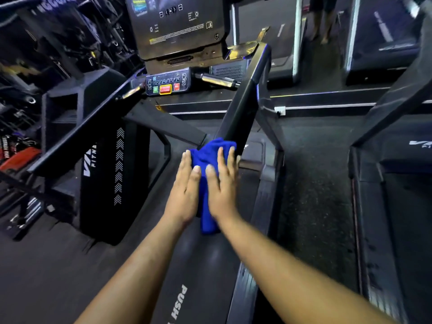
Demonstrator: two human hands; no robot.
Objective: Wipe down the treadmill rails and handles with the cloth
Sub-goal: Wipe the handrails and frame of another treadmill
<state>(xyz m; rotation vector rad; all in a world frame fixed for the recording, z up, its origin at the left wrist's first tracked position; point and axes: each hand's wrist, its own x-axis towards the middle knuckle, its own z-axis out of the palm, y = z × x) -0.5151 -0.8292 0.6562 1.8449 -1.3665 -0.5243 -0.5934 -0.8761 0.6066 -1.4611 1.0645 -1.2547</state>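
Pressing blue cloth [210, 155] on right rail [243, 108] | left hand [184, 190], right hand [222, 185] flat on it

Two hands: left hand [184, 183], right hand [222, 181], fingers flat on one blue cloth [210, 150]. Two rails: right rail [245, 101] past fingertips, left rail [77, 134] off left. One button panel [167, 84]. One screen [175, 22].

One head camera looks forward and steeply down along both forearms, close above the hands [203, 183]. Beyond the fingers [225, 157] the rail [245, 104] runs away towards the console [177, 26].
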